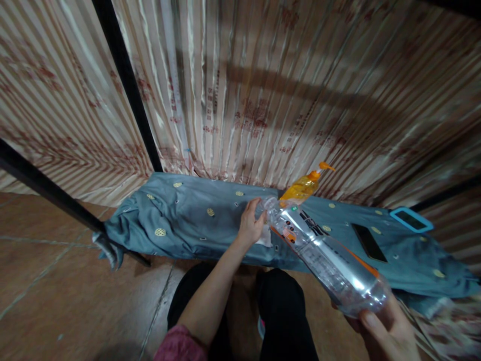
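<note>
A large clear plastic bottle (323, 250) with a silver and orange label is held tilted, its neck toward the back left and its base toward me. My left hand (251, 223) has its fingers closed at the bottle's neck end; whether a cap is there cannot be made out. My right hand (391, 326) grips the base at the lower right. Just behind the neck stands a yellow pump bottle (300, 188) with an orange pump head. A small white piece (266, 236) shows below my left hand, partly covered.
A narrow surface draped in grey-blue cloth (188, 210) with a pineapple print runs across. On its right lie a dark phone (369, 242) and a blue-framed device (411, 219). Black poles (128, 80) and a striped curtain (255, 100) stand around it.
</note>
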